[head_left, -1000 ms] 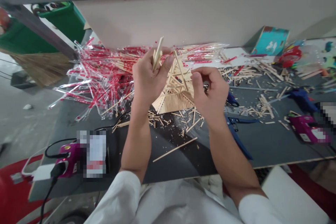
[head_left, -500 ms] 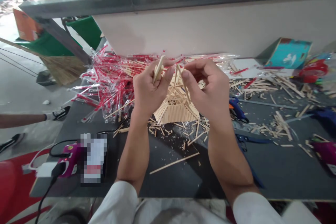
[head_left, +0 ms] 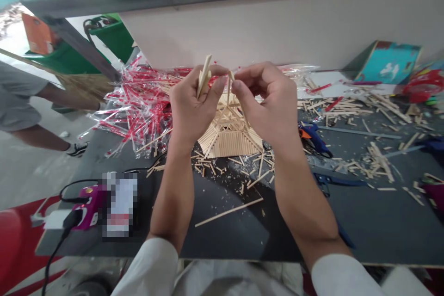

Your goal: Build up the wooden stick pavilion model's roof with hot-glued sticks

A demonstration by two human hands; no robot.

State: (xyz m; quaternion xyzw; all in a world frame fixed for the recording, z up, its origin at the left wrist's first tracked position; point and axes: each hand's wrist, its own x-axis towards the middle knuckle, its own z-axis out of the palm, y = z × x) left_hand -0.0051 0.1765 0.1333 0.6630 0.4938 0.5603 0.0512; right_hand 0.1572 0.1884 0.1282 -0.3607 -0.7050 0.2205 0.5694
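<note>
A small house-like model (head_left: 229,143) built of thin wooden sticks stands on the dark table, its sloping slatted side facing me. Above it, my left hand (head_left: 192,113) is closed on a few short wooden sticks (head_left: 204,75) that poke up between thumb and fingers. Its thumb and index tip also come near the top of a thin upright stick (head_left: 229,84). From the other side my right hand (head_left: 274,104) pinches a wooden stick at that same peak, where the stick ends meet. The fingers partly hide the model's top, so I cannot make out every contact there.
Plastic-wrapped red and wooden sticks (head_left: 130,111) heap up at left. A blue glue gun (head_left: 315,138), dark blue pliers-like tool (head_left: 342,180) and scattered stick offcuts (head_left: 347,106) lie at right. A phone (head_left: 121,206) sits beside a purple power strip (head_left: 90,206). Another person (head_left: 21,97) is at far left.
Both hands have shifted slightly up and left in view, and the stick ends at the peak have come closer together. The other person at left shows more of their body.
</note>
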